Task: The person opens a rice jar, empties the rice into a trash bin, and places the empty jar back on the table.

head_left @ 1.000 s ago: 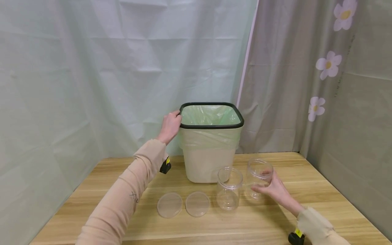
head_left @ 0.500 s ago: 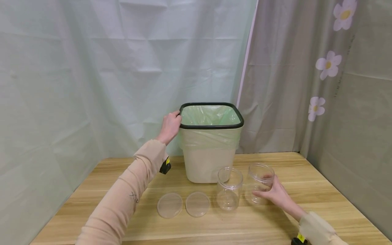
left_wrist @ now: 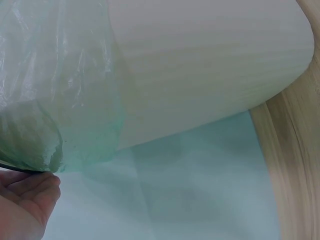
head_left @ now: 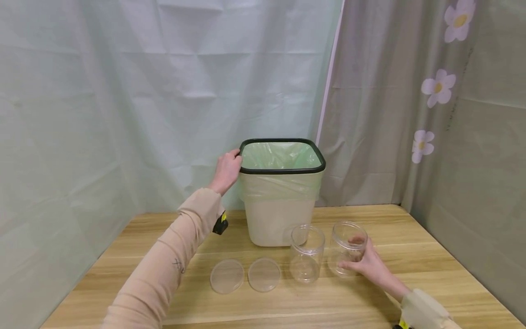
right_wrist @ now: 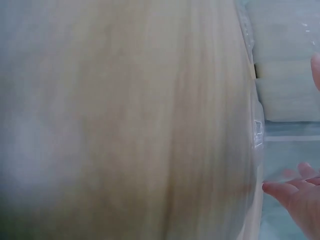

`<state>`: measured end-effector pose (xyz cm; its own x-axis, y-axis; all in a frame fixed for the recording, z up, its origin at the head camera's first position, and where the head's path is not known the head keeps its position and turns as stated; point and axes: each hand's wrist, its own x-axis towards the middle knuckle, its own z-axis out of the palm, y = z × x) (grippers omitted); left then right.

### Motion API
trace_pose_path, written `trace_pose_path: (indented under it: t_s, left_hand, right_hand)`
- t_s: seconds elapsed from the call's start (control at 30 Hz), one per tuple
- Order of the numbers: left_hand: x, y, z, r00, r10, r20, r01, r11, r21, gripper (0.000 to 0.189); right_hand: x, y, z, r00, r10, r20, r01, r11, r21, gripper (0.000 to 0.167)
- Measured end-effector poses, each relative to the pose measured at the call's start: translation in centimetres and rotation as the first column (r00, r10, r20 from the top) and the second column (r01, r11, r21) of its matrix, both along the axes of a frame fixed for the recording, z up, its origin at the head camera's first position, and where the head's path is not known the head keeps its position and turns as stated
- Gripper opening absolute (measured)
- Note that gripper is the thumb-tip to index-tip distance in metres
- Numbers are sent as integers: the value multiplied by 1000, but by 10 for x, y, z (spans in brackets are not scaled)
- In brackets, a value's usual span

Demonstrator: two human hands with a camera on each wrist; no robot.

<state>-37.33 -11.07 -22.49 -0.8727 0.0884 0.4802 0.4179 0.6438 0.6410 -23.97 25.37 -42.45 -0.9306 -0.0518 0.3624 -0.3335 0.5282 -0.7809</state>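
A pale trash bin [head_left: 279,221] with a black rim and a thin green liner stands at the back of the table. My left hand [head_left: 227,171] grips its rim at the left corner; the left wrist view shows those fingers [left_wrist: 42,192] at the rim, beside the liner [left_wrist: 80,100]. At the right, my right hand [head_left: 371,265] holds a clear, lidless plastic jar [head_left: 345,237] between thumb and fingers. The jar is upright, its base at or close to the tabletop. Just left of it stands a second clear jar [head_left: 306,265], also lidless.
Two clear round lids [head_left: 227,276] lie side by side on the wooden table [head_left: 230,315], left of the jars. Pale curtains [head_left: 164,91] hang behind the table and along both sides. The table's right edge runs close beyond my right hand.
My right hand has brought its jar down and slightly nearer to me, level with the other jar. The left hand stays on the bin's rim.
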Motion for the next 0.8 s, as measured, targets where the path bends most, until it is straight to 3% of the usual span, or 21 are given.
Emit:
trace_pose_path:
  t_s: [0.47,0.8]
  left_hand:
    - [1,1,-3,999,-9,43,9,1000,16,43]
    - [1,0,-3,999,-17,41,16,1000,16,44]
  right_hand:
    - [6,7,3,1000,-6,27,4,997,82,103]
    - [8,17,26,1000,27,-10,-26,998,54,104]
